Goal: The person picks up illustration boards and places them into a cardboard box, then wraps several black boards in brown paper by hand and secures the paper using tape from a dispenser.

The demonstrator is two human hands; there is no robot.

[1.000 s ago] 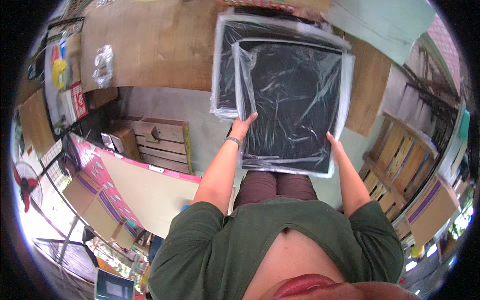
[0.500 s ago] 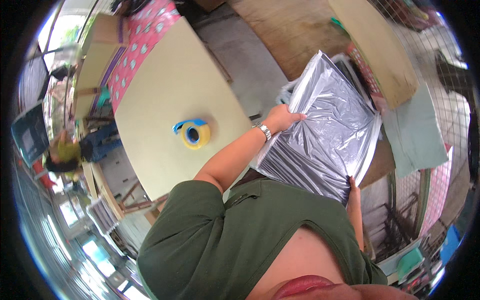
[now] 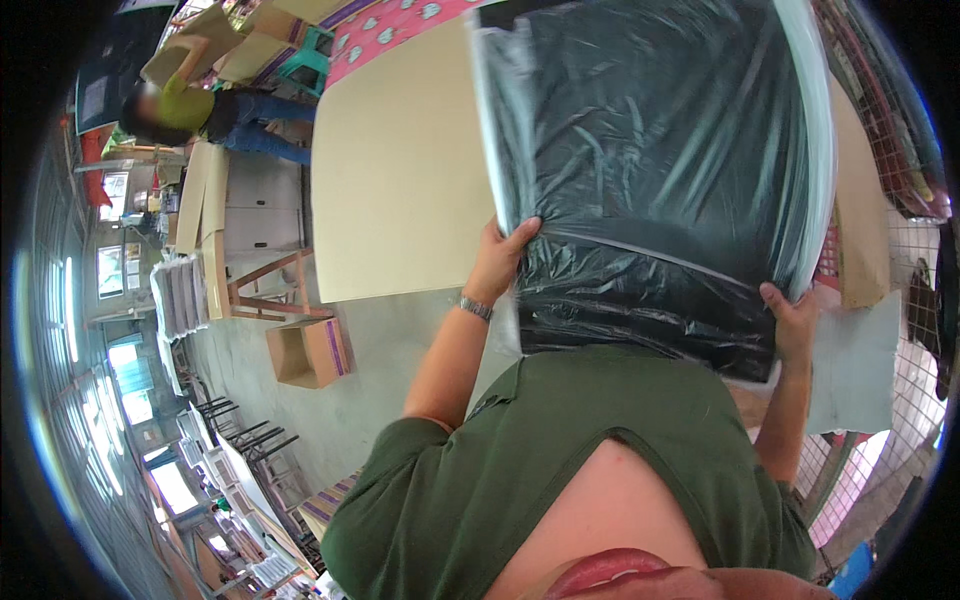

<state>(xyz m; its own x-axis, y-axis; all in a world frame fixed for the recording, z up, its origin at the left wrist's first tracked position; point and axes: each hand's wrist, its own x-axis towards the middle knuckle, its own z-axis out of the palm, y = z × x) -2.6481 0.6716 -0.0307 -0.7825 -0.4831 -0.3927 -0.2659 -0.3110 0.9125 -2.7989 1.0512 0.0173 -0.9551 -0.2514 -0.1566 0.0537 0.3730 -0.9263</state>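
Observation:
A large flat dark panel (image 3: 640,140) with whitish edges, wrapped in clear wrinkled plastic, is held up in front of my body. My left hand (image 3: 500,258) grips its left edge, thumb lying over the plastic on the near face. On the opposite edge, lower down, my right hand (image 3: 793,320) is closed with its thumb on the front. Fingers of both hands disappear behind the panel. Its near end reaches my shirt, and the far end extends to the top of the picture. Part of the cream tabletop (image 3: 400,190) is covered from sight by the panel.
Pink patterned cloth (image 3: 385,35) lies beyond the tabletop. An open cardboard box (image 3: 308,353) sits on the floor to the left. Farther left, a person in jeans (image 3: 240,118) stands among cartons. A pale blue-grey sheet (image 3: 855,365) and wire mesh (image 3: 915,350) are at the right.
The wrapped panel has been raised and swung outward, now filling the upper middle and showing dark instead of silvery. Both hands still hold its edges. The yellow tape roll is no longer visible.

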